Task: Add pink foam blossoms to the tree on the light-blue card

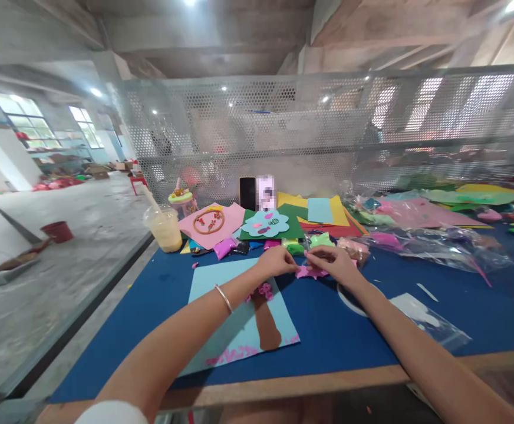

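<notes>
My left hand (278, 262), fingers curled together, is at the near-left edge of a pink clay piece (312, 272); what lies between its fingertips is too small to make out. My right hand (333, 262) pinches a bit of pink clay above the same piece. Under my left forearm lies a light blue sheet (221, 277) with a brown tree trunk (268, 324), pink clay curls (266, 290) at the trunk's top and pink bits along the lower edge.
A drink cup (164, 229) stands at the back left. Behind my hands are clay packets (224, 248), coloured sheets (340, 206) and an upright phone (247, 193). Plastic bags (434, 321) lie at the right. A perforated metal screen (248, 135) borders the table's back.
</notes>
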`<state>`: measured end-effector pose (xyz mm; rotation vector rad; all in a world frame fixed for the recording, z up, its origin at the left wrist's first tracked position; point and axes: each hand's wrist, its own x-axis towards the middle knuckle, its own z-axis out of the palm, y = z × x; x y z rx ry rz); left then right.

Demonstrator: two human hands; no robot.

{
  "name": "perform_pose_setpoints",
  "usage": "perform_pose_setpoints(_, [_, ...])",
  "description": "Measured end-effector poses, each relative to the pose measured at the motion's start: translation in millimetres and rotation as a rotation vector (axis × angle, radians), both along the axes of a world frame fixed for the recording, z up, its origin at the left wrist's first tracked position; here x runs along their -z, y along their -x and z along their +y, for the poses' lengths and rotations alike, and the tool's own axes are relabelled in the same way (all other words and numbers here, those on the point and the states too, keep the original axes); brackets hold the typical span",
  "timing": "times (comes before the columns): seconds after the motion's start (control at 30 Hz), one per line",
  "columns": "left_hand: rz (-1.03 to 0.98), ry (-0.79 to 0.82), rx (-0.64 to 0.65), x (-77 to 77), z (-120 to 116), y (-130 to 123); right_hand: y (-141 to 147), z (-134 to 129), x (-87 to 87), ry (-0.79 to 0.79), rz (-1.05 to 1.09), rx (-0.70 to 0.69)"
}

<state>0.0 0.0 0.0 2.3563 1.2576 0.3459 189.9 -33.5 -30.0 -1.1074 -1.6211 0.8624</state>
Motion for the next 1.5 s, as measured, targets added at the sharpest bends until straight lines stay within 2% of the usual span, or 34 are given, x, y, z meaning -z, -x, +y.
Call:
perform_pose_setpoints(0.27, [-0.080, 0.055, 0.035, 1.7, 6, -3, -1, 1, 2.6, 0.036, -0.004, -0.018])
perform_pose_setpoints(0.5, [-0.176, 0.107, 0.028, -5.6, 6, 1, 2, -1, -1.6, 0.065, -0.049, 0.004])
perform_pose_setpoints(0.6, [-0.245, 0.172, 0.038, -7.1, 7, 6, 4, -5, -4.7, 0.062, -0.065, 0.040])
perform_pose_setpoints(0.8, [-0.397, 0.293, 0.022, -14.3, 5, 24, 10, -11, -11.1, 0.156, -0.008, 0.057])
perform_pose_setpoints(0.93, [-0.605, 0.464, -0.095, -21.9, 0, 33, 22, -10, -23.5, 0.059, 0.023, 0.250])
perform_pose_setpoints(1.07, [-0.862, 0.648, -0.207, -27.4, -4, 35, 34, -1, -37.8, -0.083, -0.142, 0.327])
perform_pose_setpoints(1.17, [-0.968, 0.715, -0.269, -30.5, -7, 34, 40, 7, -40.4, -0.184, -0.175, 0.354])
perform_pose_setpoints(1.37, [-1.059, 0.771, -0.289, -28.4, -8, 28, 45, 6, -33.4, -0.240, -0.157, 0.368])
perform_pose_setpoints(1.5, [-1.094, 0.803, -0.239, -24.7, -11, 25, 44, 3, -32.2, -0.290, -0.193, 0.361])
